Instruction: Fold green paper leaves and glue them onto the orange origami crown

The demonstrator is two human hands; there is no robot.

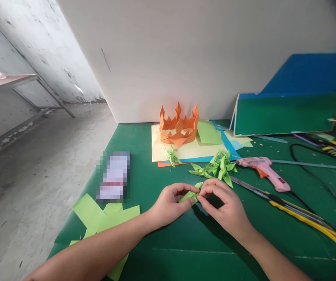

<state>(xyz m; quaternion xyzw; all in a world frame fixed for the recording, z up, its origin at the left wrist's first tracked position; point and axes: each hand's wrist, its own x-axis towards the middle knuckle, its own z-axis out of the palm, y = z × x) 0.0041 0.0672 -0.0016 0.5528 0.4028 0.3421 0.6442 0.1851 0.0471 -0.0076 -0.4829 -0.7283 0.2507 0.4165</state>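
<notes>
Between my hands is a small folded piece of green paper (189,196), held just above the green tabletop. My left hand (172,203) pinches it from the left with thumb and fingers. From the right, my right hand (223,203) pinches its edge between thumb and fingertips. Just beyond my fingers lie several finished green origami flowers (222,166), with a single green flower (172,155) apart to their left. An orange folded paper crown (178,130) stands upright behind them on a stack of coloured paper sheets (158,150).
A pink glue gun (269,169) and a yellow utility knife (299,214), blade extended, lie on the right, with a black cord behind. Loose green paper sheets (115,219) and a blurred phone-like object (115,177) are on the left. A green board (285,115) stands at the back right.
</notes>
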